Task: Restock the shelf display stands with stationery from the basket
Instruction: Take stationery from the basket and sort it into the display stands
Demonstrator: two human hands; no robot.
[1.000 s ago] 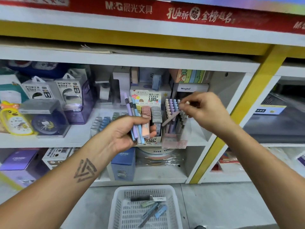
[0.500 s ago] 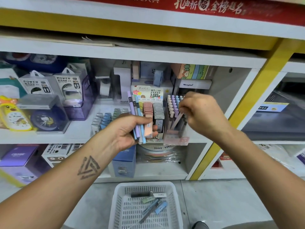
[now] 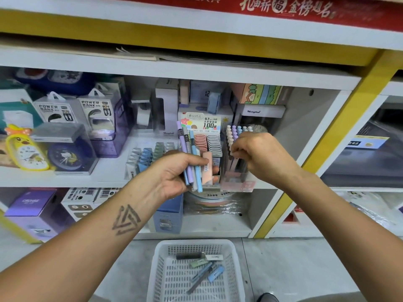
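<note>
My left hand (image 3: 174, 173) grips 3 pens (image 3: 189, 155) + 1 pink box (image 3: 206, 168); right hand (image 3: 259, 155), at 3 o'clock, pinches 1 pen (image 3: 234, 163) in the stand (image 3: 237, 182).

Pastel pens (image 3: 189, 158), lilac, grey and blue, bunched upright with a pink lead case (image 3: 207, 168), in front of the middle shelf. Clear pen stand (image 3: 236, 179) at the shelf's near edge, right of centre, holds capped pens (image 3: 233, 136) upright, cream, lilac and blue tops. Lead-refill display (image 3: 208, 136) stands just left of it. White mesh basket (image 3: 161, 269) on the floor, near, holds a few pens and lead cases (image 3: 205, 271) lying flat.
</note>
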